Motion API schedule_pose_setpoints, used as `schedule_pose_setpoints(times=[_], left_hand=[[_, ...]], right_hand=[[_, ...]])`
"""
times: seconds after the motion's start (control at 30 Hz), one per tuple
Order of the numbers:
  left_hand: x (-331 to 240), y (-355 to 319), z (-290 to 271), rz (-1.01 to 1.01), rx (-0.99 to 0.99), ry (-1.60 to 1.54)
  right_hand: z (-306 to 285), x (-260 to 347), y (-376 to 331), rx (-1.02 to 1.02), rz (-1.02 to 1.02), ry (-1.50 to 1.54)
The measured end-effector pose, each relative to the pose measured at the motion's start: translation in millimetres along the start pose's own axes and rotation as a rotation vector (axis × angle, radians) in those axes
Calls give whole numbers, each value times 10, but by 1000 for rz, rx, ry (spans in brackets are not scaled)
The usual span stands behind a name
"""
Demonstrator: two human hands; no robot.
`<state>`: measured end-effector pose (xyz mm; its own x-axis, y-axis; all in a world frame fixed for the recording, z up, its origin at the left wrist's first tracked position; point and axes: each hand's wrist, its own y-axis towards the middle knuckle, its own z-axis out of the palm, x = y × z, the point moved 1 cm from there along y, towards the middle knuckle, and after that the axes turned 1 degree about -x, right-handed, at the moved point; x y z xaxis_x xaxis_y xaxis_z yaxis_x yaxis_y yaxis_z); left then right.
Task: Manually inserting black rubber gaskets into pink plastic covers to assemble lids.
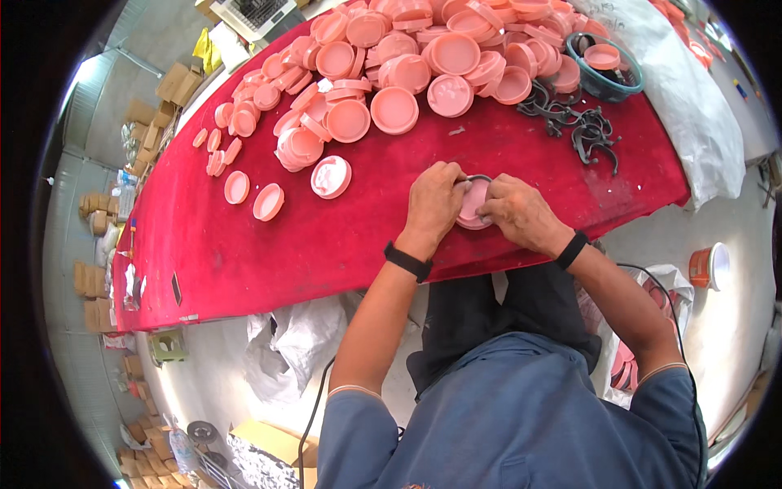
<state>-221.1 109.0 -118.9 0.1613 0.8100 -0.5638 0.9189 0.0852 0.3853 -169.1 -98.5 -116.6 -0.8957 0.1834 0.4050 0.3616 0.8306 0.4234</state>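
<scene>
Both hands meet over one round pink plastic lid [473, 205] near the front edge of the red-covered table [269, 253]. My left hand [434, 201] grips the lid's left side. My right hand [515, 211] covers its right side, fingers pressed on it. A dark ring runs along the lid's upper rim. Each wrist wears a black band.
A big heap of pink lids [407, 57] fills the far half of the table, with loose ones [268, 201] to the left. Black rings [582, 126] lie at the right beside a teal basket [604, 65]. White sacks [293, 346] and cardboard boxes [94, 281] stand on the floor.
</scene>
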Motion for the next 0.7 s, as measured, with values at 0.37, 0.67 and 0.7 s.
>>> schedule_pose_setpoints(times=[0.37, 0.67, 0.7], left_hand=[[-282, -100, 12, -142, 8, 53], [-413, -269, 337, -603, -14, -1457], [-396, -277, 340, -598, -35, -1451]], right_hand=[[88, 33, -38, -350, 561, 28], [157, 254, -90, -539, 528, -5], [131, 256, -84, -543, 530, -6]])
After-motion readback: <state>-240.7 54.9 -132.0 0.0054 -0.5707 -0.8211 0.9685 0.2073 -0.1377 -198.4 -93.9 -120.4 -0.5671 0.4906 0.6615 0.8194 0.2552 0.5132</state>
